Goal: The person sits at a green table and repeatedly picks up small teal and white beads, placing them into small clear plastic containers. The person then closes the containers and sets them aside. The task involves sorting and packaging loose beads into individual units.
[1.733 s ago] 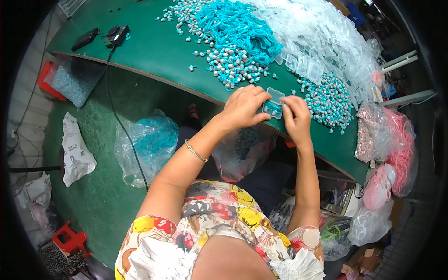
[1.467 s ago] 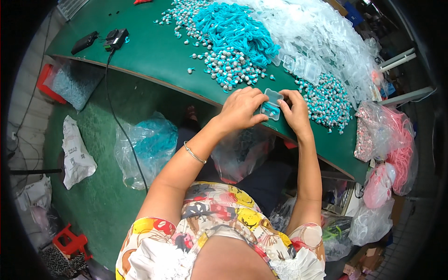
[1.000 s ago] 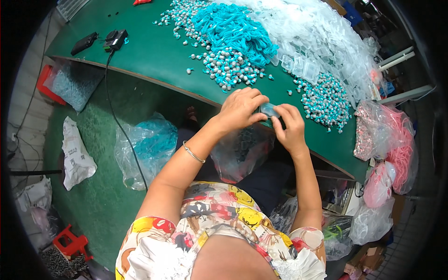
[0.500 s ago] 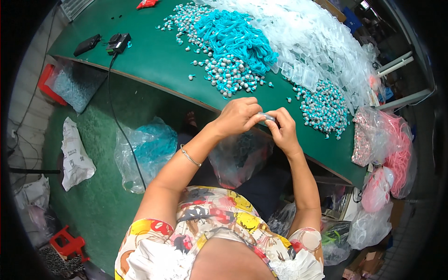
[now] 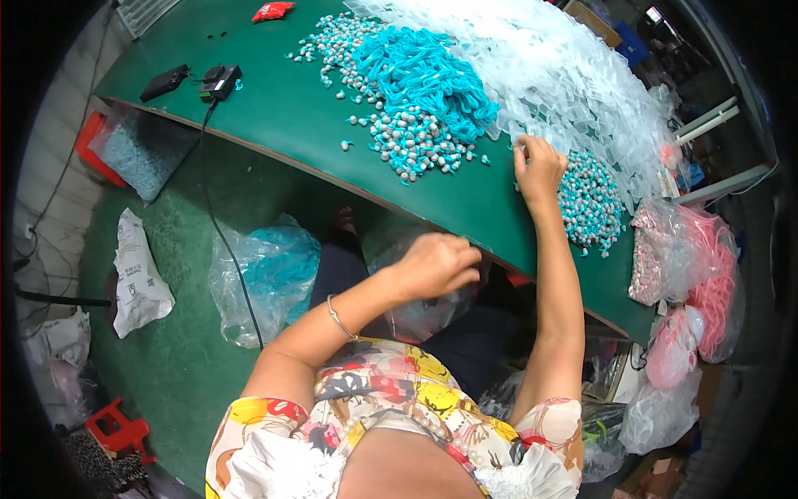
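Note:
My left hand [image 5: 439,264] hovers just off the table's near edge, over a clear plastic bag [image 5: 416,323] at my lap. Its fingers are curled in; whatever they hold, if anything, is hidden. Farther out, over the green table [image 5: 465,195], my right hand [image 5: 542,169] has its fingers bent together beside a heap of small grey-and-teal plugs [image 5: 588,204]. Nothing can be made out in its fingertips. Beyond it spreads a big pile of clear plastic cases [image 5: 549,75]. To its left lie teal cords [image 5: 424,79] and more grey-and-teal plugs [image 5: 407,141].
A black device [image 5: 219,83] with a hanging cable and a dark case [image 5: 165,83] sit at the table's left. A bag of teal material [image 5: 266,274] and a white sack [image 5: 140,279] stand on the floor. Bags of pink cords [image 5: 706,274] hang at the right.
My hands were together on a small clear piece and are now apart. The left has dropped toward my lap; the right has reached up and right to the piles. That piece no longer shows.

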`<state>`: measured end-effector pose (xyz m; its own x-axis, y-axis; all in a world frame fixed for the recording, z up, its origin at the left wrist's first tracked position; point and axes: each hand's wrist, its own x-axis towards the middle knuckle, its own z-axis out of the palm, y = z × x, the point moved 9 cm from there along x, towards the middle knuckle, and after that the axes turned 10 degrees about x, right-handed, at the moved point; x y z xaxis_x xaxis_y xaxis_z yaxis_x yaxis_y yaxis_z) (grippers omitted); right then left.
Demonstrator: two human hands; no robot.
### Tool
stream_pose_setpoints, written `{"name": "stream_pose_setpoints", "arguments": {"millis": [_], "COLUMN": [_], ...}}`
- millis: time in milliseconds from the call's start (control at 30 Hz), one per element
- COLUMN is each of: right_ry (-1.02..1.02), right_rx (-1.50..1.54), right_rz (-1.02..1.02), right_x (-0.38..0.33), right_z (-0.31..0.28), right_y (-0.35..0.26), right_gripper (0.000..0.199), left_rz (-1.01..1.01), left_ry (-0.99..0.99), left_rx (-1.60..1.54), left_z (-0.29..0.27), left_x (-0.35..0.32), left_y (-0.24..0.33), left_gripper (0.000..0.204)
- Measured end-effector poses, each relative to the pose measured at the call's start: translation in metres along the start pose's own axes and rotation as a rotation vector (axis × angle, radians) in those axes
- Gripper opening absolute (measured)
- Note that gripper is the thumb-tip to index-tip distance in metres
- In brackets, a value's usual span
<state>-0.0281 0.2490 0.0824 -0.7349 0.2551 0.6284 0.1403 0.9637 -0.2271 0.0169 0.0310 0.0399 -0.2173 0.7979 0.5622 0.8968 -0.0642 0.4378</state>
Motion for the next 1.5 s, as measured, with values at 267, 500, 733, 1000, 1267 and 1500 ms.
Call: {"name": "stream_pose_setpoints", "arguments": {"millis": [267,500,733,1000,1267,1500], "right_ry": [-0.134,-0.147,-0.074,-0.088,-0.034,-0.125], "right_rx": [0.368,0.344,0.008,0.129,0.275,0.404], "right_rz": [-0.157,-0.186,0.092,0.182,0.189,0.241], "right_x": [-0.068,-0.093,-0.065,-0.070,-0.094,-0.110], "right_z": [-0.053,-0.060,-0.025,-0.023,-0.060,-0.051], "right_y": [-0.048,-0.061,-0.009,0.002,-0.033,-0.058], "right_gripper": [0.018,0.020,0.015,0.011,0.014,0.013], "left_rz": [-0.137,-0.139,-0.107,-0.188,-0.154,-0.319], "left_ry": [0.283,-0.029,0.086,-0.366,-0.079,0.034], "left_rx": [0.338,0.703,0.533,0.294,0.257,-0.274], "left_z": [-0.036,0.023,0.015,0.005,-0.013,-0.015], "left_x": [0.078,0.129,0.126,0.086,0.070,0.053], "left_y": [-0.068,-0.085,-0.078,-0.079,-0.067,-0.061], "left_gripper": [0.012,0.011,0.007,0.013,0.009,0.014]}}
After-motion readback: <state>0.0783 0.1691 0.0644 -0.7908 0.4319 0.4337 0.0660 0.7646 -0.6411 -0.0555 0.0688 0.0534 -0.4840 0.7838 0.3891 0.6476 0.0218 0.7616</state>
